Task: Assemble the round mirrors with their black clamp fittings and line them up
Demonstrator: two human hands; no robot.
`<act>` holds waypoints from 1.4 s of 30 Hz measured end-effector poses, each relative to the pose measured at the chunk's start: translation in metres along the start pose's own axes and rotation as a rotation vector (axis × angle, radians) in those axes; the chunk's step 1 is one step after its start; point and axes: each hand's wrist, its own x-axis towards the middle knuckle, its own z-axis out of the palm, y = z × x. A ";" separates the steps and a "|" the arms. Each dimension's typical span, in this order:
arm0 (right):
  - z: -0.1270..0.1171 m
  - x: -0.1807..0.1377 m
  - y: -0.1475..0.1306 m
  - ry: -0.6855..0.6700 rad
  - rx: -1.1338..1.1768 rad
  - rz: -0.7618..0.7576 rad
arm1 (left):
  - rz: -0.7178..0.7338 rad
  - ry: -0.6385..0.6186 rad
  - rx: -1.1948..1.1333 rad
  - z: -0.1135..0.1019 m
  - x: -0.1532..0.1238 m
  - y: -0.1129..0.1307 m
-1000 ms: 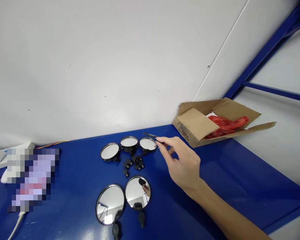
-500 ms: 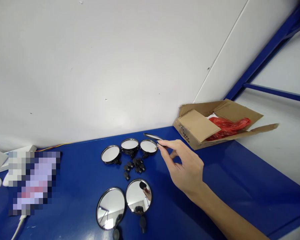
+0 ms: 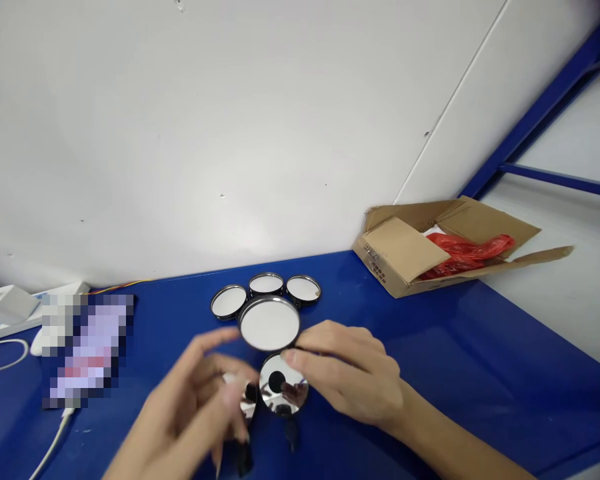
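Note:
A round black-rimmed mirror (image 3: 270,325) is raised above the table, its glass facing up. My right hand (image 3: 355,373) is closed on its near edge, thumb and fingers pinched there. Left of it, my left hand (image 3: 195,400) is blurred, with the index finger stretched toward the mirror's rim. A small black fitting (image 3: 251,391) shows at its thumb and middle finger, seemingly pinched. Below lie two more round mirrors with black stems; the right one (image 3: 283,403) shows plainly, while the left one (image 3: 249,408) is mostly covered by my left hand.
Three spots of round mirrors stand along the back: left (image 3: 229,303), middle (image 3: 266,285) and right (image 3: 303,289). An open cardboard box (image 3: 400,253) holds a red plastic bag (image 3: 460,253). At left are a blurred-out phone (image 3: 87,353), a white cable (image 3: 55,447) and a power strip (image 3: 65,293).
My right hand has brought a mirror from the back toward me and turned its glass up. My left hand has come into view. The small black fittings on the table are now hidden.

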 end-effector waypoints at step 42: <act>0.017 -0.022 0.041 -0.403 -0.113 0.547 | 0.080 0.338 -0.369 0.001 0.032 -0.010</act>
